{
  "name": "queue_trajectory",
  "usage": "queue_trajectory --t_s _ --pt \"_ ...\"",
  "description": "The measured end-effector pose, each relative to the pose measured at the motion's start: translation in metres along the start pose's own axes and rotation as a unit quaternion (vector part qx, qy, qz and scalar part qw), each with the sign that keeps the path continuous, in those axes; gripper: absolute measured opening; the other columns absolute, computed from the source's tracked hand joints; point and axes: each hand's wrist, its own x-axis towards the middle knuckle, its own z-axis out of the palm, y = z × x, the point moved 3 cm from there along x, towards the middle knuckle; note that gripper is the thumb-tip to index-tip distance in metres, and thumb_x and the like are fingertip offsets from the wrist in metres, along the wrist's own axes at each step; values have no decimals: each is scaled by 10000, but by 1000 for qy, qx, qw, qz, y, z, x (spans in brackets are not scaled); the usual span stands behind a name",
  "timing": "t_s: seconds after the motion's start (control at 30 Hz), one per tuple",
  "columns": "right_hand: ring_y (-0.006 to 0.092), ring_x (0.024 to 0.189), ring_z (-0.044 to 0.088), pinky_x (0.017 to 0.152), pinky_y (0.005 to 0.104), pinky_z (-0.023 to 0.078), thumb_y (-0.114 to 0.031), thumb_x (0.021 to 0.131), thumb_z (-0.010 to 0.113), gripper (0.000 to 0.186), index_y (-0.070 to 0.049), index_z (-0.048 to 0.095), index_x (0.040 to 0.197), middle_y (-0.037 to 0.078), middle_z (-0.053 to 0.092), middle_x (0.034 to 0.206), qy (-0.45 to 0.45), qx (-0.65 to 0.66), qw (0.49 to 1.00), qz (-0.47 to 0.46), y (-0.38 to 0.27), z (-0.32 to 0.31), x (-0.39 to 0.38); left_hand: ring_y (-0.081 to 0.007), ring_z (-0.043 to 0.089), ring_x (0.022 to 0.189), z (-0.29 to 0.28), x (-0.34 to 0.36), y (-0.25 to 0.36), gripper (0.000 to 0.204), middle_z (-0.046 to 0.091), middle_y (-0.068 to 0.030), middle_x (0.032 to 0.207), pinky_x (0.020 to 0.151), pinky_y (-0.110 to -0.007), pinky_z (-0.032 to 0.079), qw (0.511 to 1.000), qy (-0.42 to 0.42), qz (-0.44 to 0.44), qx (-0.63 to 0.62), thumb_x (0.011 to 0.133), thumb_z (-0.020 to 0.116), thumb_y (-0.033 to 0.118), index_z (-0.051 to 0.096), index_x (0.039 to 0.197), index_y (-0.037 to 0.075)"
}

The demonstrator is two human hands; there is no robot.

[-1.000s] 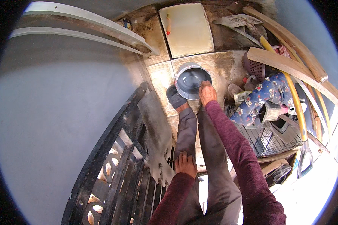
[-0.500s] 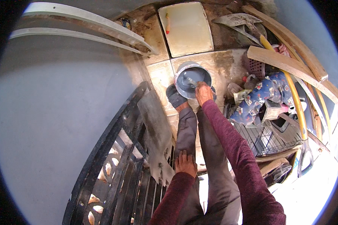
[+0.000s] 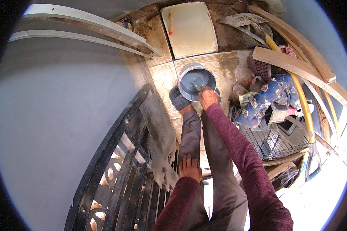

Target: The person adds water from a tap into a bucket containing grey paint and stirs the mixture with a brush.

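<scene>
A round bucket (image 3: pixel 184 69) of grey-blue paint (image 3: pixel 194 78) stands on the tiles between my feet. At its near right rim, my right hand (image 3: pixel 208 97) is closed around a slim stirring stick (image 3: pixel 197 87). The stick's lower end dips into the paint and cannot be made out; swirl marks show on the surface. Lower down, my left hand (image 3: pixel 190 168) lies flat on my left trouser leg (image 3: pixel 190 134), fingers stretched and holding nothing.
Black slatted bench (image 3: pixel 115 161) and a torn grey sheet (image 3: pixel 158 134) at left. Beyond the bucket lies a pale slab (image 3: pixel 191 30) with an orange-handled item (image 3: pixel 170 25). At right are wooden boards (image 3: pixel 297 69), a yellow-shafted shovel (image 3: pixel 302 100), blue patterned cloth (image 3: pixel 268 98) and a wire rack (image 3: pixel 272 142).
The stirring stick has moved within the bucket, and less of it shows above the paint. My right hand has shifted slightly; my left hand stays on my leg.
</scene>
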Motion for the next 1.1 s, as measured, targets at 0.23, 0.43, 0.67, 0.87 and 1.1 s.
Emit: queue_trajectory --t_s 0.23,0.43,0.67,0.87,1.1 --pt "417 890 598 766 476 494 -135 833 562 205 -3 594 988 221 610 953 -13 10 1000 11 -8 -11 7 -351 364 1309 5 -2 -5 436 413 -195 1378 1076 -513 272 1000 22 -3 5 798 563 251 570 1173 27" --pt "427 818 605 707 492 497 -122 824 574 158 7 600 912 221 605 895 101 19 994 37 7 -18 18 -343 343 1325 -2 1 0 512 412 -165 1383 1091 -497 272 999 -7 -4 33 798 630 328 550 1229 65" --pt "415 812 613 706 468 505 -89 820 549 137 11 605 895 220 618 886 19 -1 999 -35 8 11 -9 -349 374 1295 -2 1 2 467 414 -190 1357 1060 -500 300 999 23 14 24 776 602 258 546 1177 25" --pt "396 827 603 720 451 506 -58 777 559 183 -2 580 950 198 591 895 135 81 987 -40 5 -4 17 -339 331 1331 -3 1 2 520 393 -170 1392 1088 -499 270 999 -13 -2 32 795 619 314 536 1236 52" --pt "374 864 608 730 452 512 -102 786 546 213 -26 599 977 185 577 937 46 -130 990 -33 10 -12 5 -358 318 1342 0 26 -2 556 343 -173 1447 1108 -498 250 998 -26 -42 -27 855 578 336 473 1316 43"
